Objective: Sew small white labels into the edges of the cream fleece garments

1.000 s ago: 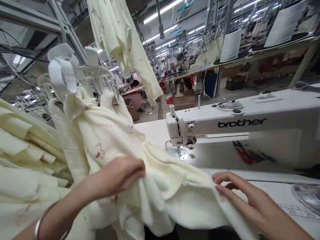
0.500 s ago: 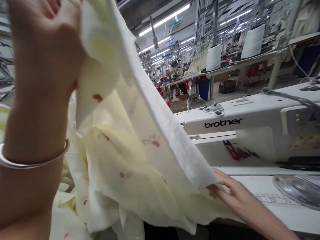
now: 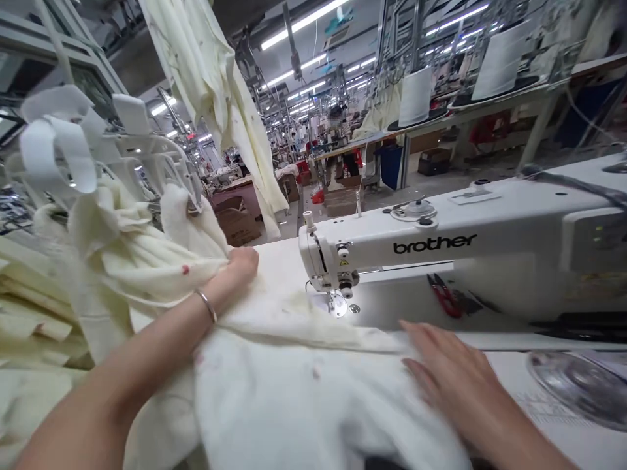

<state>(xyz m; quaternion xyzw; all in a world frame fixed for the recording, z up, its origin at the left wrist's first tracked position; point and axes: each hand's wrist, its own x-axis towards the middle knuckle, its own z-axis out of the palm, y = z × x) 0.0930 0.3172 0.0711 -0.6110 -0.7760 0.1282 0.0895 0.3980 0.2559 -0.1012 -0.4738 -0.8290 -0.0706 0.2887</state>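
a person works at an industrial sewing machine, seen from their own head. their left hand (image 3: 236, 273) lies curled on a bunched fold of a cream fleece garment (image 3: 294, 405), fingers together, with a thin metal bangle (image 3: 208, 305) on the wrist; whether it is gripping or only pressing cannot be told. their right hand (image 3: 455, 385), slightly blurred, rests on the same cloth to the right, not clamped and well apart from the left hand.

the garment spreads over the near edge of the white sewing table (image 3: 277, 261), with its bulk toward the person and a long fold running right between the hands. its far edge comes close to the presser foot (image 3: 337, 303) of the white brother sewing machine (image 3: 392, 245), but it does not appear to be under the foot, and no fresh seam can be made out. more cloth rises in a loose heap at left, beside a stack of similar cream pieces (image 3: 29, 320). red thread snips (image 3: 443, 295) lie on the table right of the needle, with no hand on them.
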